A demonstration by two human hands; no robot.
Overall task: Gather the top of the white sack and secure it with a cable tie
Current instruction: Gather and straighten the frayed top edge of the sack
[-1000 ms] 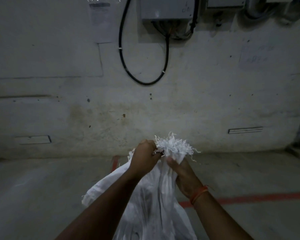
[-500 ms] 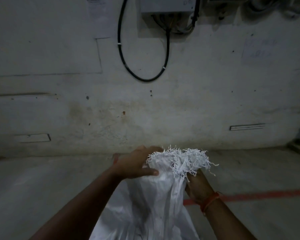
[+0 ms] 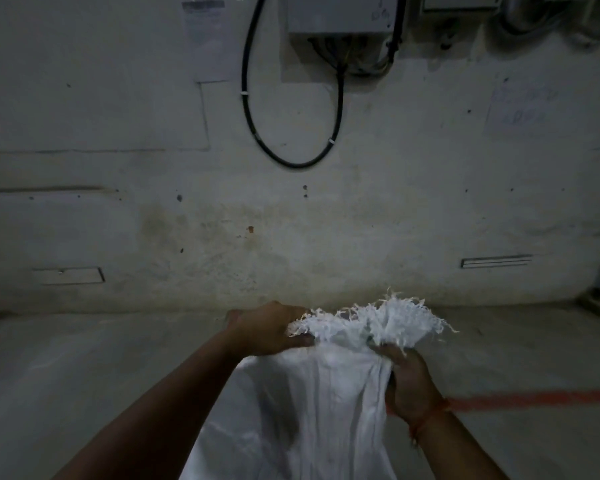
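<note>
A person is standing close to a stained concrete wall (image 3: 361, 220), and a white sack (image 3: 312, 410) is standing upright in front of them, between their two arms. Its frayed top edge (image 3: 371, 320) is sticking up in a ragged fringe just above both hands.

The left hand (image 3: 267, 329) is gripping the left side of the sack's mouth, its fingers curled over the rim and the thumb lying along the near side of the cloth. The right hand (image 3: 409, 382) is holding the right side a little lower, palm against the fabric, with its fingers (image 3: 388, 351) wrapping round a bunch of folds just under the fringe. The cloth between the two hands is pulling into long vertical creases.

An orange thread (image 3: 430, 415) is circling the right wrist. A red line (image 3: 534, 398) is running across the grey floor (image 3: 66, 375) to the right of the sack. On the wall above, a black cable (image 3: 293, 162) is hanging in a loop beneath a grey box (image 3: 340, 13), and a sheet of paper (image 3: 210, 39) is stuck up to its left. I cannot make out a cable tie in this dim light.
</note>
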